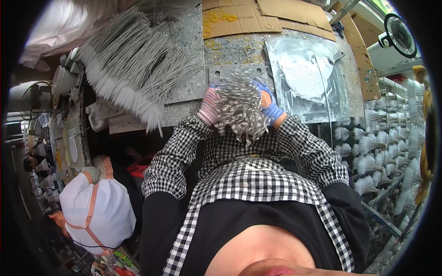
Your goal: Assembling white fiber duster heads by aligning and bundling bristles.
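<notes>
- Left hand and right hand, centre: fingers, partly hidden, clasp the bundle between them
- Brushes, upper left, on bench
- White paste, upper right

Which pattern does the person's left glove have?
The left glove has pink and pale stripes, seen best in the head view.

The bundle looks glossy metal, the cardboard matt paper.

Small dark print, seemingly figures, stands on the brown cardboard.
</notes>
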`<control>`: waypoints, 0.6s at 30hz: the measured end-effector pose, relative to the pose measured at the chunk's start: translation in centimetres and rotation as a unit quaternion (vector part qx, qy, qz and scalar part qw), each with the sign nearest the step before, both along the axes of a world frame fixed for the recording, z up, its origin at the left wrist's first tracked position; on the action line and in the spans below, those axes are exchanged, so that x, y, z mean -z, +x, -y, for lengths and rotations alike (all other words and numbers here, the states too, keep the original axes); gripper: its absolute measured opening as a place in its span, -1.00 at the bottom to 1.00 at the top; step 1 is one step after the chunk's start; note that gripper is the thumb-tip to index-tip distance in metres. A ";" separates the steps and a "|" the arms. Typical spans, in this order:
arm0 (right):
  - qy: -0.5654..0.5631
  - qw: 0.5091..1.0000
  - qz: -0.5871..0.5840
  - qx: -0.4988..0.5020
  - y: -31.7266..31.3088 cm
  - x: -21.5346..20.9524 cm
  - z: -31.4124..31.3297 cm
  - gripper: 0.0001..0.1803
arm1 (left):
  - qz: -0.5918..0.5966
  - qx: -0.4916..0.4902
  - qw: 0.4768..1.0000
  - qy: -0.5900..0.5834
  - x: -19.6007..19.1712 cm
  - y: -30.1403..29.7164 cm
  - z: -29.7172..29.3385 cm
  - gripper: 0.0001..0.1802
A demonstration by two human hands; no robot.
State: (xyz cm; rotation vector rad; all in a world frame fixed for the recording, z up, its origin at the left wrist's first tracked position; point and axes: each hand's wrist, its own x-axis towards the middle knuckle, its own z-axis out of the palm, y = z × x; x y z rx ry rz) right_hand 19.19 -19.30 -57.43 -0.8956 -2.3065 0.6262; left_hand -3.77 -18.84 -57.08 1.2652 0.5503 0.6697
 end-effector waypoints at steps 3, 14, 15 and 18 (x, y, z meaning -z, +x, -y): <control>-0.082 0.995 -0.062 -0.020 0.0 -2.2 2.0 0.24 | 0.089 -0.150 0.961 -0.216 -2.2 1.8 3.0 -0.06; -0.595 0.754 -0.277 -0.002 1.4 -2.8 14.3 0.03 | 0.052 -0.292 0.887 -0.354 -2.0 6.8 19.3 -0.24; -0.557 0.779 -0.288 0.008 2.2 -3.5 14.6 0.06 | 0.084 -0.294 0.904 -0.299 -2.9 6.6 19.8 -0.24; -0.470 0.843 -0.257 -0.044 3.0 -4.4 14.2 0.04 | -0.029 -0.265 0.964 -0.022 -4.0 6.4 20.0 -0.33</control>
